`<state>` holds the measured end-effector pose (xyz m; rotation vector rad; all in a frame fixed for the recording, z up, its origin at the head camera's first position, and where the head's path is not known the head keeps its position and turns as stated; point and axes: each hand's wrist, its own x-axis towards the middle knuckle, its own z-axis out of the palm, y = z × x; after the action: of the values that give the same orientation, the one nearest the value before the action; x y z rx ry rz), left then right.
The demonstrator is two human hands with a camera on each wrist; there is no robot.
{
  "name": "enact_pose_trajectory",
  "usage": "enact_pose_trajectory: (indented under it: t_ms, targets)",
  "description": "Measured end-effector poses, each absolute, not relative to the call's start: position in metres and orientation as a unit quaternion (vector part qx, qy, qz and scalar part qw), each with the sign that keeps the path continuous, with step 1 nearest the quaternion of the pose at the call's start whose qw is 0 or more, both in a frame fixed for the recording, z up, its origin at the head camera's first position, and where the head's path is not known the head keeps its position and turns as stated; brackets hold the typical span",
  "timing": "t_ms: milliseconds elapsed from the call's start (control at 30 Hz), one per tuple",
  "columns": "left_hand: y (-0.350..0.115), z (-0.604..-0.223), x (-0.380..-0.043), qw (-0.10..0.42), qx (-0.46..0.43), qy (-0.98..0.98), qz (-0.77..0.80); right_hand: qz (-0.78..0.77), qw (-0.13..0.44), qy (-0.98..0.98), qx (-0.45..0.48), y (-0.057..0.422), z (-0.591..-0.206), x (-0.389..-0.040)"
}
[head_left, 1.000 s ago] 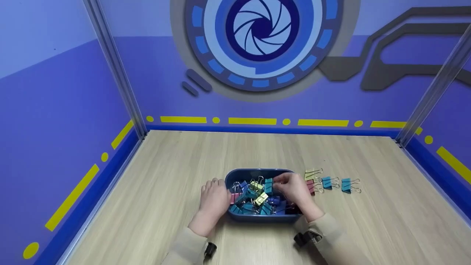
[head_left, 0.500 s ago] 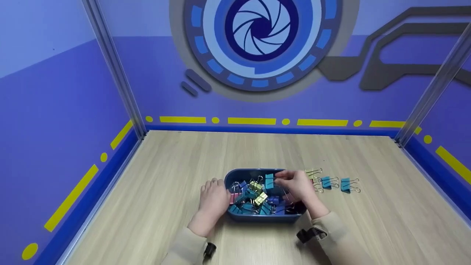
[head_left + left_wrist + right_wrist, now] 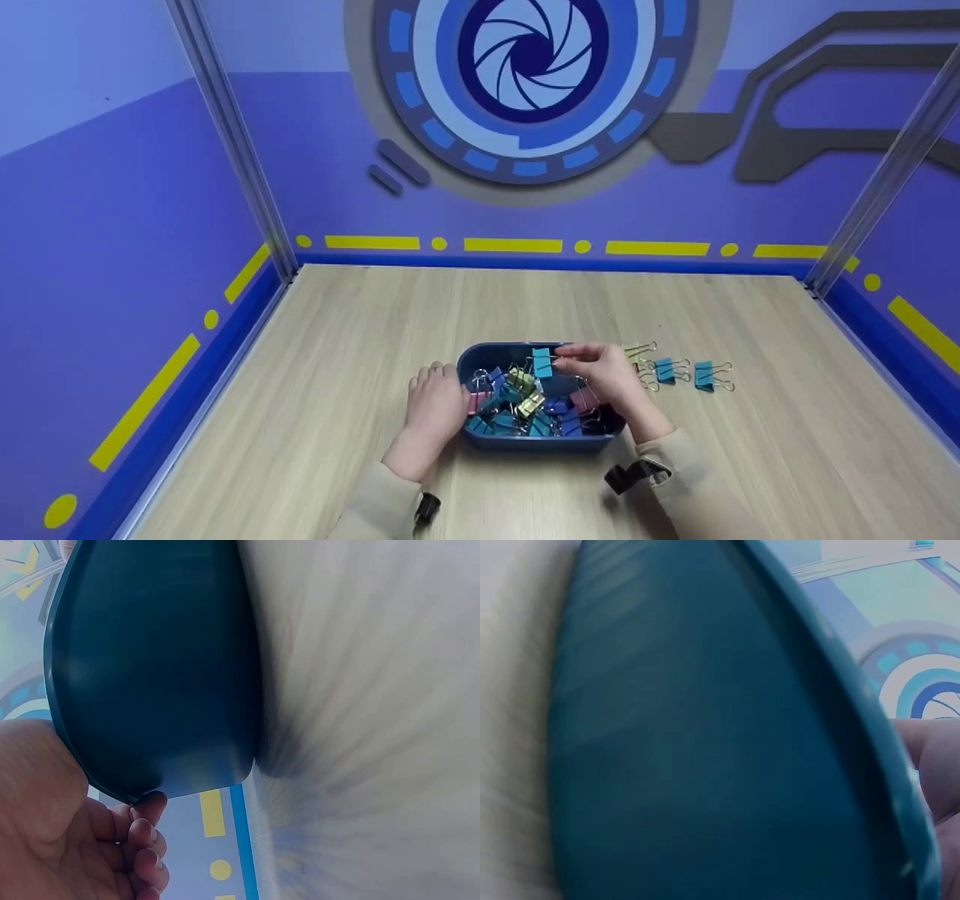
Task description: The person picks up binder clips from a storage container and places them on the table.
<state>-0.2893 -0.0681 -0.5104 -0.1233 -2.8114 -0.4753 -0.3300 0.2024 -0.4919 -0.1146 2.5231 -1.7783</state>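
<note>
A dark blue plastic bin (image 3: 536,444) stands on the table, holding a jumble of teal, yellow, blue and pink binder clips. My left hand (image 3: 436,405) grips its left rim; in the left wrist view the curled fingers (image 3: 146,836) meet the rim's corner. Over the far right part of the bin, my right hand (image 3: 604,373) pinches a teal binder clip (image 3: 541,363) by its wire handles, raised above the others. A pink binder clip (image 3: 585,400) lies in the bin below that hand. The bin's wall (image 3: 705,727) hides most of the right hand in the right wrist view.
To the right of the bin, two teal binder clips (image 3: 705,375) lie on the wooden table (image 3: 360,330). A yellow clip (image 3: 639,350) and another clip beside it are partly behind the right hand. Blue panels rise along the table's back and sides.
My right hand has lifted the teal binder clip up out of the pile and shifted it slightly left. The pink clip below has come into view. My left hand stays at the rim.
</note>
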Motion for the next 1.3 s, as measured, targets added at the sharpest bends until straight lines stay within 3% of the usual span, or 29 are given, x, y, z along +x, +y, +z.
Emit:
enact_pose_trajectory:
  t_ms: [533,767,1300]
  targets:
    - [-0.069,-0.509,-0.290,0.129,-0.040,-0.978,-0.160,-0.569,0.012,0.821,-0.049,0.224,-0.465,-0.325]
    - [-0.069,-0.511,-0.289,0.160,-0.054,-0.973,-0.157,-0.548,0.018,0.835,-0.052,0.242,-0.454,-0.325]
    - [-0.069,-0.511,-0.290,0.155,-0.053,-0.972,-0.166,-0.523,0.047,0.848,-0.077,0.329,-0.433,-0.317]
